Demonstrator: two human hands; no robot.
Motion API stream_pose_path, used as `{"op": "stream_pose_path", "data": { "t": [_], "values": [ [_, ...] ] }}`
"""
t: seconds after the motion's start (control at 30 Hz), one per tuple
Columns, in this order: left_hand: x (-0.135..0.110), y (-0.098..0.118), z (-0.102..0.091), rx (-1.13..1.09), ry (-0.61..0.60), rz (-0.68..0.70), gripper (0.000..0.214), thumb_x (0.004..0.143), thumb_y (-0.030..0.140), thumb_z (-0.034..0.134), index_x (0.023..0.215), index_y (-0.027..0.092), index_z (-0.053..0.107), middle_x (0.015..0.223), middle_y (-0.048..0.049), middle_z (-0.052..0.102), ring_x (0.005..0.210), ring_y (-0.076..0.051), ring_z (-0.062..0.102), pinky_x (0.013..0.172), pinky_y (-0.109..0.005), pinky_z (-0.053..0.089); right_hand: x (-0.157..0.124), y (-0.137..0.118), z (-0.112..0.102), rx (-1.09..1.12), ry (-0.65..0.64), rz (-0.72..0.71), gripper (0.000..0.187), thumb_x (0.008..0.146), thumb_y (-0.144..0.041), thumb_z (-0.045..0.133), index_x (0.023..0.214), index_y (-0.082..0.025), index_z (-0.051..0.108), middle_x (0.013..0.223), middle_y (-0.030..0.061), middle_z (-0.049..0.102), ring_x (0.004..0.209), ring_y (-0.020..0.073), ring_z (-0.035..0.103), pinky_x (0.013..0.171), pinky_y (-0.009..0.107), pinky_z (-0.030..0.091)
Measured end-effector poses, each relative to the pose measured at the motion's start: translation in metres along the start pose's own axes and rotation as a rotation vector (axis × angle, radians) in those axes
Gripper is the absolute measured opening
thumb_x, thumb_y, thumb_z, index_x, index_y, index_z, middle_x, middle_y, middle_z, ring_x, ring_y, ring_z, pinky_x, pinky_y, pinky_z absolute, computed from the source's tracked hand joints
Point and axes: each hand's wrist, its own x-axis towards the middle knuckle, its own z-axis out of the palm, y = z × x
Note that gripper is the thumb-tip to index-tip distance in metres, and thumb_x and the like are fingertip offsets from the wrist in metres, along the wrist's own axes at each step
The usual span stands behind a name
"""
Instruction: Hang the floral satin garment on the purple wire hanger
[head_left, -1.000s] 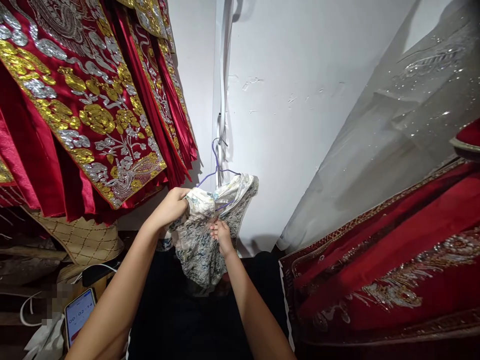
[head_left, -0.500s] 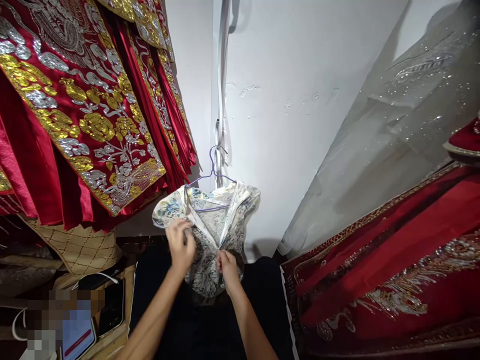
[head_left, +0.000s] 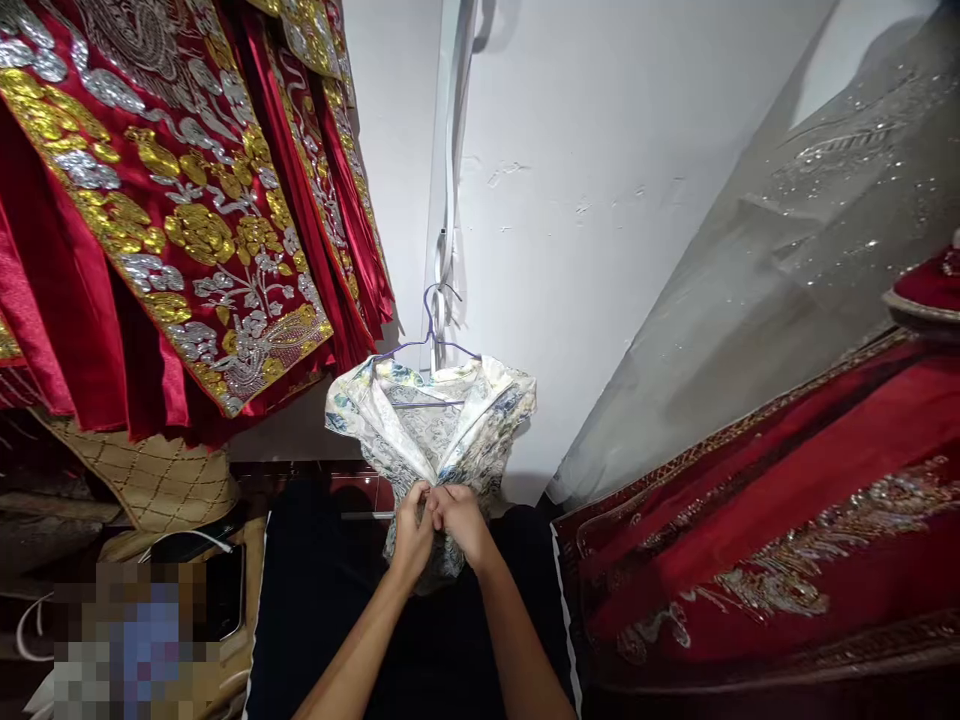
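A patterned short-sleeved blouse (head_left: 487, 425) hangs by its shoulders on a thin purple hanger (head_left: 430, 325) in front of me. Its front falls open in a V at the neck. Where the V ends, my left hand (head_left: 414, 525) and my right hand (head_left: 459, 515) meet, fingers closed on the blouse's front edges. The two hands touch each other. What exactly the fingertips pinch is hidden behind them. Below the hands, the blouse's lower part hangs between my dark-clothed knees.
Red garments with gold and silver embroidery (head_left: 199, 235) hang at the left. A sheer sparkling white fabric (head_left: 720, 290) and a red embroidered cloth (head_left: 750, 530) are on the right. A white wall (head_left: 570, 280) stands behind the hanger. At lower left, a dark phone (head_left: 229, 590) lies on a wooden surface.
My left hand has moved right and down from the blouse's sleeve side to its front, beside my right hand. The blouse's shoulders hang more evenly.
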Motion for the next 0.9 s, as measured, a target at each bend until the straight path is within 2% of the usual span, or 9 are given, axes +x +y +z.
{"op": "stream_pose_path", "data": {
  "t": [0.13, 0.33, 0.47, 0.53, 0.6, 0.7, 0.73, 0.8, 0.9],
  "values": [
    [-0.006, -0.007, 0.009, -0.025, 0.005, 0.032, 0.035, 0.092, 0.050, 0.050, 0.106, 0.019, 0.060, 0.091, -0.0054, 0.063, 0.087, -0.020, 0.059, 0.078, -0.029, 0.047, 0.010, -0.040, -0.010, 0.129, 0.001, 0.001, 0.023, 0.077, -0.032, 0.054, 0.060, -0.018, 0.060, 0.045, -0.0009, 0.052, 0.042, 0.0111, 0.040, 0.045, 0.025, 0.028],
    [-0.002, -0.020, 0.006, 0.214, -0.049, 0.157, 0.027, 0.095, 0.040, 0.045, 0.086, 0.019, 0.060, 0.081, -0.0051, 0.062, 0.079, -0.020, 0.060, 0.076, -0.031, 0.048, 0.050, -0.154, -0.016, 0.354, 0.049, -0.145, 0.017, 0.077, -0.028, 0.058, 0.065, -0.017, 0.058, 0.049, -0.0031, 0.051, 0.040, 0.0061, 0.033, 0.040, 0.021, 0.018],
    [0.022, -0.008, -0.003, 0.250, -0.106, 0.216, 0.023, 0.091, 0.035, 0.050, 0.079, 0.019, 0.061, 0.079, -0.0055, 0.064, 0.079, -0.021, 0.061, 0.078, -0.033, 0.048, 0.050, -0.187, -0.015, 0.475, 0.069, -0.291, 0.017, 0.078, -0.030, 0.059, 0.068, -0.017, 0.056, 0.048, -0.0044, 0.050, 0.040, 0.0051, 0.036, 0.039, 0.019, 0.021],
    [0.037, 0.013, -0.010, 0.254, -0.129, 0.235, 0.020, 0.089, 0.034, 0.054, 0.079, 0.019, 0.062, 0.079, -0.0048, 0.064, 0.078, -0.020, 0.061, 0.078, -0.033, 0.048, 0.041, -0.182, -0.013, 0.455, 0.069, -0.327, 0.020, 0.080, -0.034, 0.058, 0.069, -0.017, 0.056, 0.048, -0.0046, 0.051, 0.040, 0.0055, 0.038, 0.039, 0.018, 0.024],
    [0.052, 0.046, -0.020, 0.230, -0.108, 0.264, 0.018, 0.091, 0.033, 0.054, 0.092, 0.019, 0.064, 0.087, -0.0051, 0.066, 0.082, -0.019, 0.062, 0.079, -0.032, 0.048, 0.032, -0.172, -0.012, 0.419, 0.061, -0.315, 0.022, 0.081, -0.035, 0.057, 0.068, -0.017, 0.056, 0.048, -0.0047, 0.051, 0.041, 0.0058, 0.039, 0.040, 0.018, 0.026],
    [0.074, 0.107, -0.034, 0.115, 0.068, 0.388, 0.034, 0.096, 0.033, 0.049, 0.128, 0.021, 0.053, 0.096, -0.0051, 0.065, 0.087, -0.017, 0.062, 0.081, -0.030, 0.049, 0.024, -0.163, -0.007, 0.332, 0.049, -0.300, 0.024, 0.082, -0.035, 0.055, 0.065, -0.018, 0.055, 0.046, -0.0042, 0.051, 0.040, 0.0064, 0.040, 0.041, 0.019, 0.028],
    [0.081, 0.126, -0.039, 0.116, 0.116, 0.437, 0.036, 0.096, 0.033, 0.050, 0.130, 0.022, 0.052, 0.099, -0.0053, 0.065, 0.088, -0.017, 0.063, 0.080, -0.029, 0.049, 0.024, -0.162, -0.006, 0.293, 0.035, -0.312, 0.025, 0.082, -0.035, 0.054, 0.065, -0.018, 0.056, 0.046, -0.0040, 0.051, 0.040, 0.0067, 0.040, 0.041, 0.019, 0.028],
    [0.094, 0.156, -0.045, 0.253, 0.083, 0.480, 0.025, 0.096, 0.032, 0.051, 0.114, 0.020, 0.062, 0.096, -0.0051, 0.067, 0.084, -0.017, 0.063, 0.077, -0.028, 0.048, 0.028, -0.161, -0.004, 0.214, 0.020, -0.351, 0.026, 0.083, -0.036, 0.053, 0.065, -0.018, 0.057, 0.046, -0.0039, 0.052, 0.040, 0.0074, 0.041, 0.043, 0.020, 0.030],
    [0.106, 0.183, -0.048, 0.466, 0.001, 0.512, 0.019, 0.094, 0.031, 0.053, 0.091, 0.018, 0.067, 0.087, -0.0046, 0.068, 0.079, -0.018, 0.063, 0.073, -0.029, 0.047, 0.042, -0.148, -0.003, 0.120, 0.100, -0.390, 0.027, 0.084, -0.037, 0.051, 0.065, -0.019, 0.056, 0.047, -0.0044, 0.050, 0.042, 0.0086, 0.041, 0.045, 0.021, 0.030]
  ]
}}
